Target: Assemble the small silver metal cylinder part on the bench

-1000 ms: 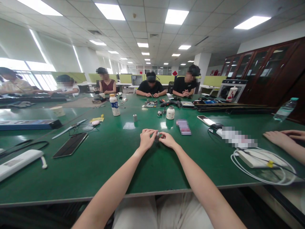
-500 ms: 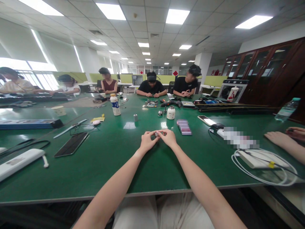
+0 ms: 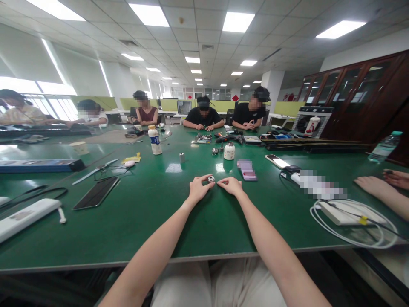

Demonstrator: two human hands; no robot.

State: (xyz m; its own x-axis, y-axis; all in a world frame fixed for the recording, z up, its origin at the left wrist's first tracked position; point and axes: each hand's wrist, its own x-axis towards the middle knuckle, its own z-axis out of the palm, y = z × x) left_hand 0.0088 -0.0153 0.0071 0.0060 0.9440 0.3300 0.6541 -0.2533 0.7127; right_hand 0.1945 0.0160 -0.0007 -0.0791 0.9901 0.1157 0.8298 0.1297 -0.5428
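My left hand (image 3: 198, 188) grips a small round silvery metal part (image 3: 211, 179) between thumb and fingers, just above or on the green table (image 3: 204, 226). Close by on the right, apart from that part, my right hand (image 3: 231, 186) has its thumb and fingertips pinched together. Whether anything tiny sits in the pinch I cannot make out. Beyond my left hand a small grey metal cylinder (image 3: 182, 157) stands upright. A white round jar (image 3: 229, 151) is past my right hand, with small dark metal pieces (image 3: 215, 151) beside it.
Left of me lie a dark phone (image 3: 96, 194), a white power strip (image 3: 28, 219) and a blue-capped-label bottle (image 3: 155, 141) farther off. To the right are a purple pack (image 3: 247, 170), a white phone (image 3: 276, 161), coiled white cable (image 3: 315, 219) and another person's hand (image 3: 370, 185). Several people sit opposite.
My right hand has drawn away to the right from the round metal part, which now shows more fully. The left hand keeps its hold in nearly the same place.
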